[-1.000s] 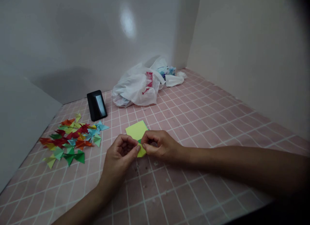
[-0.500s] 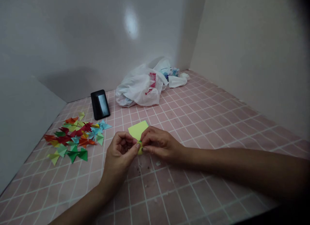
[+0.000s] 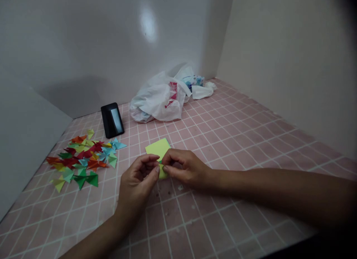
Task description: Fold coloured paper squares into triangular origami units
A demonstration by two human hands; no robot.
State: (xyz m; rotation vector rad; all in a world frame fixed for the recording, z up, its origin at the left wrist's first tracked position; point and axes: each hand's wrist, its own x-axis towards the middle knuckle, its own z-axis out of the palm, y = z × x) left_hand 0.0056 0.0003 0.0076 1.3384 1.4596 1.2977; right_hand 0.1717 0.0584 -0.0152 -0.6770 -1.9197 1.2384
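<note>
My left hand [image 3: 141, 175] and my right hand [image 3: 186, 168] meet near the middle of the view. Between their thumbs and fingers is a small folded piece of yellow paper [image 3: 162, 173], pinched from both sides. Most of its shape is hidden by the fingertips. Just behind the hands lies a stack of square paper sheets [image 3: 156, 146], yellow on top with a greenish edge showing. To the left of my left hand spreads a pile of small folded paper pieces [image 3: 83, 155] in red, orange, yellow, green and light blue.
A black phone-like device [image 3: 112, 120] leans near the back wall, behind the folded pieces. White plastic bags [image 3: 157, 97] with red print lie crumpled at the back. Pink tiled covering [image 3: 237, 147] runs under everything, with walls at the back and both sides.
The whole view has shifted slightly, so objects sit a little further left. My fingers have moved slightly on the yellow paper, which both hands still hold.
</note>
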